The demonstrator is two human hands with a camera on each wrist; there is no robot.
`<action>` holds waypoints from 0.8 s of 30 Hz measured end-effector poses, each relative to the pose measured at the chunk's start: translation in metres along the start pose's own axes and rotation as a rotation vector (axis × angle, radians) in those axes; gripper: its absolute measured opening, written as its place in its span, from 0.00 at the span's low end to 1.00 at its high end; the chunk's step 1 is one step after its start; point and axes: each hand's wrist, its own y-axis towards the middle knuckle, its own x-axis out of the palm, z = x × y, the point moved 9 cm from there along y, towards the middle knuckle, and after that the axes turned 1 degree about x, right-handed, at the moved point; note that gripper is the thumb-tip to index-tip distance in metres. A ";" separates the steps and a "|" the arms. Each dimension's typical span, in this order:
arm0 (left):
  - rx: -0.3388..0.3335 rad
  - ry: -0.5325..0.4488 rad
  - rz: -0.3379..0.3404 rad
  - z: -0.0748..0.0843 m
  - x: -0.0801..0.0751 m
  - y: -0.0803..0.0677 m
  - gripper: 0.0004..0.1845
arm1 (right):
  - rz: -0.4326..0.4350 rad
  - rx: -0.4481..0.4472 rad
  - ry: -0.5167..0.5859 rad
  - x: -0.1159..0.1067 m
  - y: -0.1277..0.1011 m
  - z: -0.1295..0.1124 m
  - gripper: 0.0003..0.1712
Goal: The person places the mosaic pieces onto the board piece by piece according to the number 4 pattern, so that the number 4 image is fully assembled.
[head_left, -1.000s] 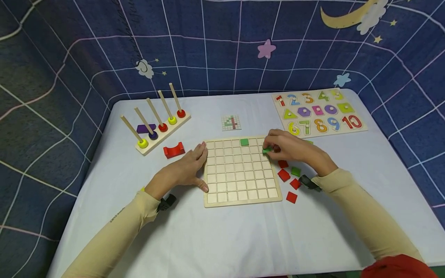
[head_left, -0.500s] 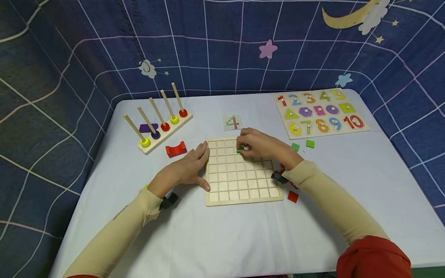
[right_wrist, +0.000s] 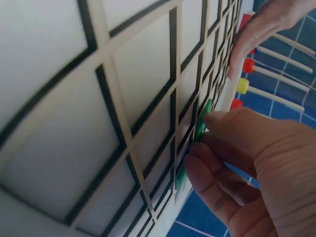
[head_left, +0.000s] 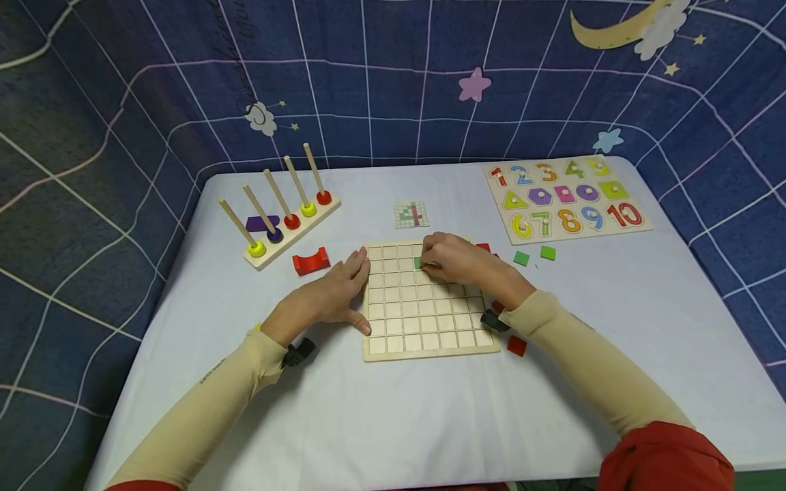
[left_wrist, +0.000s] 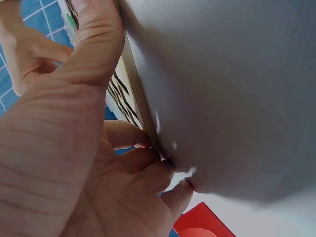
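While our left hand (head_left: 328, 300) lies flat against the left edge of the pale wooden grid board (head_left: 430, 320), fingers straight and thumb pressed to the frame, our right hand (head_left: 460, 262) bends over the board's upper rows and pinches a small green square tile (head_left: 418, 262) between fingertips and thumb. We see in the right wrist view that the tile (right_wrist: 201, 123) stands on edge, tilted into a cell near the top of the grid, with a second green tile (right_wrist: 180, 176) lying in a cell close by, just beside our fingers. We see the board resting mid-table on the white cloth-covered table (head_left: 393, 409). Loose green square tiles (head_left: 533, 256) lie on the cloth to the right of the board, and a red square tile (head_left: 516, 346) sits near its lower right corner, just beside our right sleeve. A small printed pattern card (head_left: 411, 215) lies beyond the board. To the left stand a wooden peg rack with coloured beads (head_left: 282, 218) and a red arch-shaped block (head_left: 310, 262); a number-and-shape puzzle board (head_left: 566, 199) occupies the far right.
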 end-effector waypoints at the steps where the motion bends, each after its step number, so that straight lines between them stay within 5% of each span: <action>1: 0.000 -0.002 -0.002 0.000 0.000 0.001 0.74 | -0.004 -0.003 -0.004 0.000 -0.001 0.000 0.05; 14: 0.009 -0.022 0.003 0.000 0.001 0.000 0.75 | -0.090 0.081 0.088 0.001 -0.017 -0.001 0.09; 20: 0.018 -0.030 0.011 0.002 0.000 0.000 0.75 | -0.088 0.168 0.226 -0.013 -0.043 0.012 0.19; 24: 0.013 -0.017 0.010 0.002 0.000 0.001 0.75 | -0.071 0.239 0.210 -0.025 -0.066 0.025 0.21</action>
